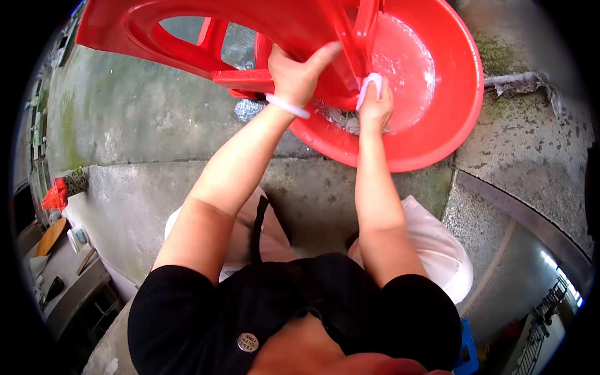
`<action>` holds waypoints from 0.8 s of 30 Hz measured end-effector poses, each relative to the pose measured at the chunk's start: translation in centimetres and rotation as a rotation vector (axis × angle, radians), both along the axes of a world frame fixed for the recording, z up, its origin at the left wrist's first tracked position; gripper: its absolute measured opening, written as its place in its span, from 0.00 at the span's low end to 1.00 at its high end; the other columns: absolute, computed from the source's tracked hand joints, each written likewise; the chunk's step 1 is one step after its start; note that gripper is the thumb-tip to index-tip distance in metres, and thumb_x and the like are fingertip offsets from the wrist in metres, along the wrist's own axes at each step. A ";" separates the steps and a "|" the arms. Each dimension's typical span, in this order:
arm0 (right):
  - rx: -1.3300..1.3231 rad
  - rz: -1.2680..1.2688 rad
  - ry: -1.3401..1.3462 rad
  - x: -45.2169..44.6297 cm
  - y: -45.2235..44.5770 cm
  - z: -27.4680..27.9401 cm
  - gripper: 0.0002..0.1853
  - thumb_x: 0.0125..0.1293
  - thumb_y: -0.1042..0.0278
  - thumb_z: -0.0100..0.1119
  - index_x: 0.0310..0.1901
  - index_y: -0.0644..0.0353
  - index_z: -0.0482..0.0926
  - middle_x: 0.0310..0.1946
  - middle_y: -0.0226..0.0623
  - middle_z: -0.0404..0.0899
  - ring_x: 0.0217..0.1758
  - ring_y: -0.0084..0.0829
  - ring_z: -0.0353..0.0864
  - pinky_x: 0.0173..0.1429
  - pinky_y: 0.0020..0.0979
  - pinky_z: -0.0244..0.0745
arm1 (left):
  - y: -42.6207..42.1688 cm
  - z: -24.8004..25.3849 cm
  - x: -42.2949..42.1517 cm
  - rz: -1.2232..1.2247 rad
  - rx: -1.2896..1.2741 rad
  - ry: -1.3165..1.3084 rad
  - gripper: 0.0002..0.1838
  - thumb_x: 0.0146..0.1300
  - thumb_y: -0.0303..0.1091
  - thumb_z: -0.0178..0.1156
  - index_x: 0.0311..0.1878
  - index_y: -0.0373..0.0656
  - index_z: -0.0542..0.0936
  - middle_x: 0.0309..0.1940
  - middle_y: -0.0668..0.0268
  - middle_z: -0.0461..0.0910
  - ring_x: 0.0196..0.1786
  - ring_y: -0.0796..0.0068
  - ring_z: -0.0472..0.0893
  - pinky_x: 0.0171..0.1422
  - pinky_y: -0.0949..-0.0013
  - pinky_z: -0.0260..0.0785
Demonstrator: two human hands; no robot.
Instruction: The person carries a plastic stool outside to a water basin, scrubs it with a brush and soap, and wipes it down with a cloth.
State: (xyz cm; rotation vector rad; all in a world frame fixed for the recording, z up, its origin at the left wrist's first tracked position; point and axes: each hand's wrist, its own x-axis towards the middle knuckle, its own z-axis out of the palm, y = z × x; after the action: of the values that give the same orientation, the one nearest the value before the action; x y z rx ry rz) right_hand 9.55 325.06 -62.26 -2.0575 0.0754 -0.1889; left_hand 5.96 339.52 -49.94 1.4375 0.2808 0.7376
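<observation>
Red plastic chair (281, 25), tilted partly over a red basin (453, 81), cut off above. The left hand (295, 78) clasps its edge, fingers mostly hidden; the right hand (376, 114), apart, pinches a pale wad (370, 89), cloth or sponge unclear, against it.

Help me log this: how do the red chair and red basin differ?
Pose: the red chair is tilted in the left hand, while the red basin sits upright on the ground. Shape: the chair has straight legs; the basin is round. Both are glossy red.
</observation>
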 end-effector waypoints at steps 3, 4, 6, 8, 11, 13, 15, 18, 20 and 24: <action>0.305 -0.116 0.077 1.0 2.1 0.0 0.26 0.63 0.61 0.55 0.58 0.73 0.70 0.56 0.60 0.71 0.58 0.52 0.73 0.62 0.41 0.66 | -0.2 -1.0 -0.5 0.008 0.096 0.063 0.25 0.47 0.33 0.75 0.46 0.36 0.75 0.40 0.64 0.82 0.41 0.75 0.80 0.48 0.69 0.73; 0.452 -0.090 0.010 -0.2 2.7 1.0 0.25 0.64 0.64 0.55 0.58 0.74 0.70 0.56 0.60 0.71 0.60 0.52 0.71 0.64 0.40 0.65 | -0.2 -0.8 -0.2 0.013 0.083 0.046 0.25 0.47 0.33 0.75 0.46 0.36 0.75 0.40 0.64 0.82 0.41 0.75 0.79 0.48 0.69 0.73; 0.382 0.017 -0.230 -2.2 3.4 4.1 0.23 0.63 0.66 0.55 0.57 0.73 0.71 0.56 0.59 0.71 0.60 0.54 0.71 0.65 0.42 0.62 | -0.5 -0.9 -0.4 0.022 0.049 0.039 0.24 0.48 0.34 0.75 0.46 0.36 0.76 0.40 0.64 0.82 0.41 0.75 0.79 0.48 0.70 0.72; 0.138 0.092 -0.417 -2.2 2.9 4.1 0.23 0.63 0.64 0.56 0.56 0.71 0.72 0.56 0.56 0.71 0.59 0.53 0.70 0.64 0.44 0.61 | 0.1 -1.0 -0.5 0.042 0.073 0.035 0.24 0.48 0.35 0.75 0.45 0.36 0.76 0.39 0.64 0.81 0.40 0.75 0.79 0.48 0.70 0.72; -0.061 0.014 -0.212 -1.3 0.6 -1.2 0.25 0.63 0.59 0.57 0.58 0.66 0.72 0.57 0.52 0.72 0.57 0.50 0.71 0.62 0.45 0.62 | 1.3 -1.1 -0.2 0.076 0.082 -0.029 0.22 0.49 0.36 0.74 0.43 0.37 0.77 0.38 0.66 0.81 0.39 0.76 0.78 0.46 0.71 0.71; -0.110 0.054 -0.290 -1.2 0.5 -1.2 0.24 0.63 0.58 0.57 0.57 0.65 0.73 0.57 0.50 0.72 0.57 0.48 0.73 0.62 0.43 0.64 | 1.9 -1.0 -0.2 0.092 0.071 -0.048 0.21 0.50 0.36 0.73 0.44 0.37 0.77 0.38 0.66 0.80 0.38 0.76 0.78 0.46 0.72 0.70; 0.273 0.051 -0.190 -0.7 2.5 1.9 0.24 0.62 0.59 0.58 0.57 0.65 0.74 0.57 0.49 0.73 0.58 0.48 0.72 0.62 0.42 0.64 | 2.0 -0.8 -0.1 0.131 0.055 -0.073 0.20 0.53 0.36 0.72 0.44 0.37 0.77 0.38 0.67 0.80 0.39 0.76 0.77 0.47 0.72 0.69; -0.015 0.119 -0.362 -0.5 3.2 4.9 0.23 0.61 0.57 0.58 0.56 0.60 0.74 0.56 0.47 0.74 0.55 0.52 0.73 0.62 0.44 0.64 | 3.6 -0.3 0.3 0.164 -0.007 -0.086 0.19 0.55 0.38 0.70 0.44 0.37 0.77 0.39 0.67 0.79 0.39 0.77 0.76 0.48 0.72 0.68; -0.279 0.139 -0.241 0.7 0.1 3.5 0.22 0.61 0.58 0.58 0.56 0.56 0.75 0.56 0.45 0.73 0.57 0.51 0.70 0.62 0.43 0.65 | 4.7 -0.3 0.0 0.141 -0.086 -0.129 0.18 0.55 0.38 0.69 0.43 0.37 0.77 0.39 0.68 0.79 0.39 0.77 0.76 0.47 0.72 0.68; -0.501 -0.036 0.192 3.7 -6.0 -4.1 0.19 0.57 0.54 0.60 0.51 0.43 0.79 0.60 0.29 0.71 0.55 0.51 0.69 0.59 0.47 0.68 | 4.9 -1.0 -0.4 0.148 -0.051 -0.098 0.17 0.55 0.38 0.70 0.41 0.38 0.77 0.37 0.69 0.79 0.38 0.77 0.76 0.47 0.72 0.68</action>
State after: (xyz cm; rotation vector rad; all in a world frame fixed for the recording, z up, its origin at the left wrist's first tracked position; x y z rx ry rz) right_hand 13.25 319.06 -66.35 -2.5715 0.2003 -0.0315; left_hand 5.52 344.39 -50.94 1.3379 0.3300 0.9126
